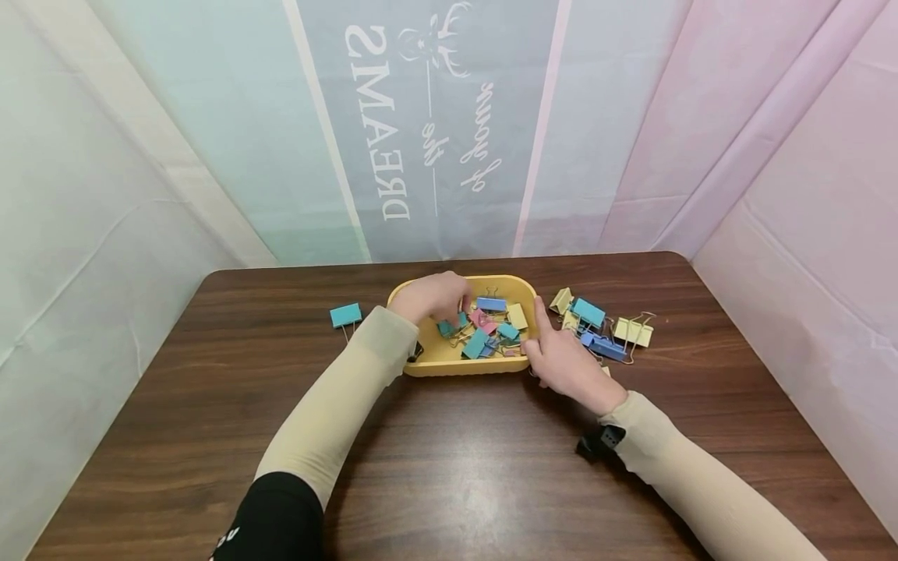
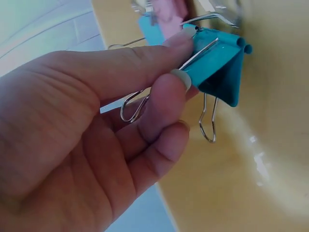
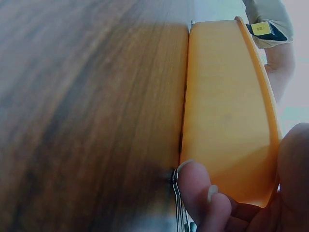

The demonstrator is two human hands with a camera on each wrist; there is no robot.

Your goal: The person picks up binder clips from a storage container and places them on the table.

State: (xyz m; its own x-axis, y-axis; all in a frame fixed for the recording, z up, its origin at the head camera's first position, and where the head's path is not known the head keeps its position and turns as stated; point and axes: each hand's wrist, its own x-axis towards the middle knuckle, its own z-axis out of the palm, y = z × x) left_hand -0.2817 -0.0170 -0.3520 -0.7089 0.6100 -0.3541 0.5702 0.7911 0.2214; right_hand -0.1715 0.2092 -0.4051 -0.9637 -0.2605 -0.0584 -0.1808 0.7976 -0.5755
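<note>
In the head view my left hand [image 1: 436, 298] reaches into the left part of a yellow plastic bin [image 1: 438, 368]. Thumb and fingers pinch a teal binder clip [image 2: 217, 60], clearest in the left wrist view, where its wire handles stick out. Other binder clips lie in the bin: a blue one [image 1: 491, 304], a pink one [image 1: 482, 320], a yellow one [image 1: 517, 316] and several teal ones. My right hand [image 1: 564, 362] holds the bin's right end, index finger along the rim and other fingers bent against the outer wall. Beside those fingertips stand wire handles [image 3: 178, 198].
Right of the bin, several loose binder clips form a pile, among them a teal clip [image 1: 588, 312], a blue clip [image 1: 603, 347] and a pale yellow clip [image 1: 633, 333]. One teal clip [image 1: 346, 315] lies alone to the left. A printed cloth [image 1: 435, 234] hangs behind the brown table [image 1: 449, 467].
</note>
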